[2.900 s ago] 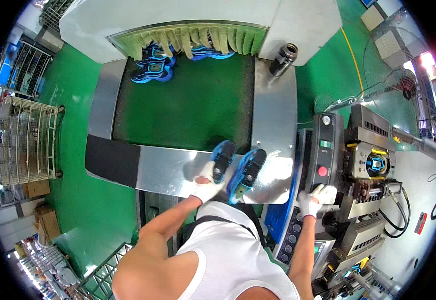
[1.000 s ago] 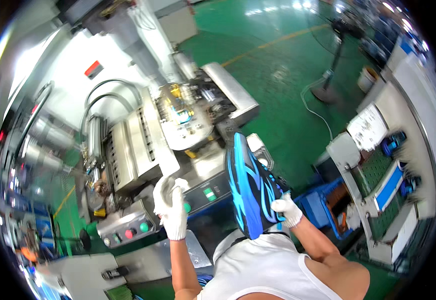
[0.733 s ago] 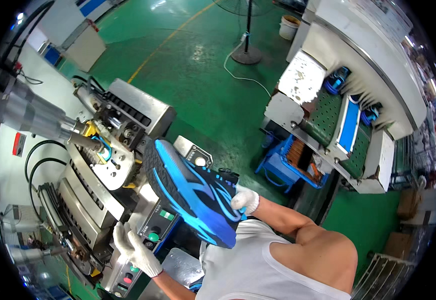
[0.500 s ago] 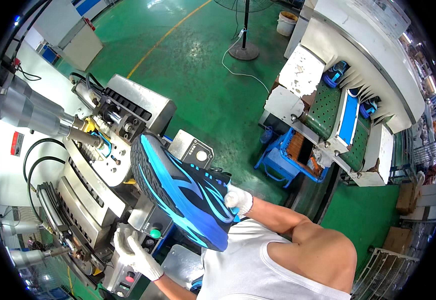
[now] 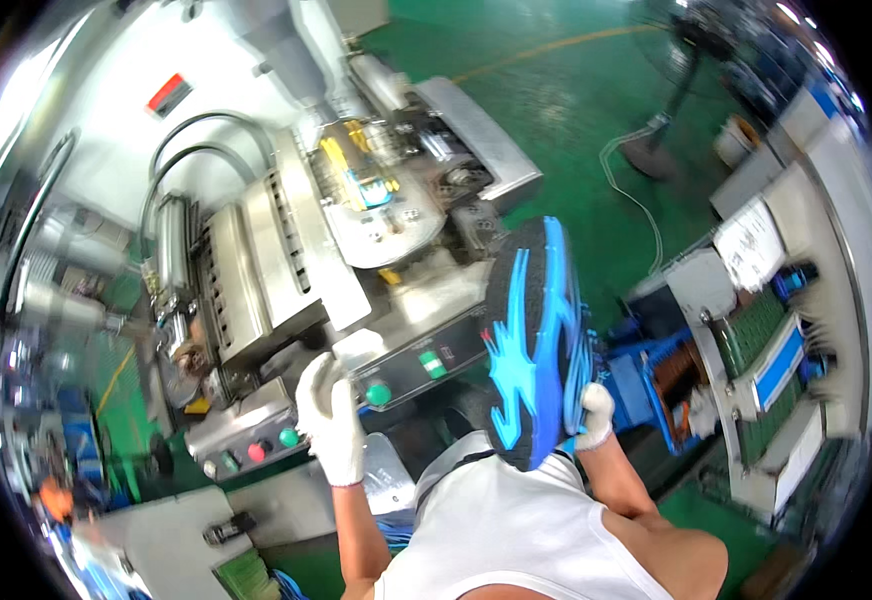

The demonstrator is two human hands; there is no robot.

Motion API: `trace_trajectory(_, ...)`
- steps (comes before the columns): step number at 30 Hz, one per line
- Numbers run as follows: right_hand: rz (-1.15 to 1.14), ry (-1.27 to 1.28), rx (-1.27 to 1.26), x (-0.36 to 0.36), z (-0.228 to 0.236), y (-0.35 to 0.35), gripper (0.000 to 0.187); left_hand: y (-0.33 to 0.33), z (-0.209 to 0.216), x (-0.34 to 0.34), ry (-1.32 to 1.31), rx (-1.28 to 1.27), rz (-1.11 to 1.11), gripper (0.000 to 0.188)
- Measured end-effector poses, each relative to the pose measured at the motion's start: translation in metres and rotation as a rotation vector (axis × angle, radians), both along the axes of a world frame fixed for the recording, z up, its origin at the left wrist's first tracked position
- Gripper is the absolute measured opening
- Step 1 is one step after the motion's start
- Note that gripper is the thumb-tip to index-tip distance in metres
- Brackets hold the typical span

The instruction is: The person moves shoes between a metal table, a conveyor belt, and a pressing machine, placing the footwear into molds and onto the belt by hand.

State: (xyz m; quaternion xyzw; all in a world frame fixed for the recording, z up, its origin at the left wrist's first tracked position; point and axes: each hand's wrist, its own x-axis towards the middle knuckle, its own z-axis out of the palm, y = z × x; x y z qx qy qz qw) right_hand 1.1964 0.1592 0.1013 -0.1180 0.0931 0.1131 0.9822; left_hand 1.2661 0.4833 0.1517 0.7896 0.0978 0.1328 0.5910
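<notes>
My right hand (image 5: 596, 412), in a white knit glove, grips a blue and black sneaker (image 5: 528, 345) by its upper. The shoe's sole, black with bright blue and violet-blue parts, faces up and its long side runs away from me. Most of the right fingers are hidden behind the shoe. My left hand (image 5: 332, 420), gloved too, hangs empty with its fingers apart beside the machine's front panel (image 5: 401, 372). A green button (image 5: 378, 393) on that panel is nearest to it. Behind the panel stands the steel machine (image 5: 266, 265), with a rounded plate under a cylinder.
A lower control box (image 5: 241, 445) carries red and green buttons. At the right stands a conveyor (image 5: 756, 345) with shoes under its hood, beside a blue basket (image 5: 646, 385). A floor fan (image 5: 656, 150) and its white cord lie farther back on the green floor. Table (image 5: 166, 530) at lower left.
My view has swung left toward the machine. The sneaker has turned so more of its sole shows, still in my right hand. My left hand is now near the green button.
</notes>
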Motion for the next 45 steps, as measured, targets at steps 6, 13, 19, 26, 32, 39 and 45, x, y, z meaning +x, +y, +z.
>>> trace_trajectory(6, -0.108, -0.109, -0.034, 0.011, -0.004, -0.001, 0.068, -0.003, -0.010, 0.004, 0.001, -0.074, 0.007, 0.039)
trace_trajectory(13, -0.064, 0.032, -0.245, 0.021, -0.037, 0.002, 0.062, -0.006, -0.020, -0.007, 0.004, -0.313, 0.002, 0.042)
trace_trajectory(19, 0.067, -0.065, -0.239, 0.021, -0.010, 0.010, 0.089, -0.036, -0.017, -0.015, 0.107, -0.393, -0.212, 0.046)
trace_trajectory(26, 0.086, -0.079, -0.567, 0.025, -0.018, 0.021, 0.075, -0.060, -0.015, -0.052, -0.019, -0.499, -0.313, 0.048)
trace_trajectory(32, 0.193, -0.160, -0.674, 0.036, -0.047, 0.020, 0.067, -0.048, -0.027, -0.059, 0.075, -0.503, -0.266, 0.047)
trace_trajectory(39, 0.172, 0.068, -0.485, 0.025, -0.015, 0.035, 0.060, -0.040, -0.012, -0.046, -0.006, -0.423, -0.044, 0.065)
trace_trajectory(45, 0.055, 0.114, -0.493, 0.022, 0.012, 0.037, 0.028, -0.043, 0.042, 0.027, -0.190, -0.401, -0.111, 0.059)
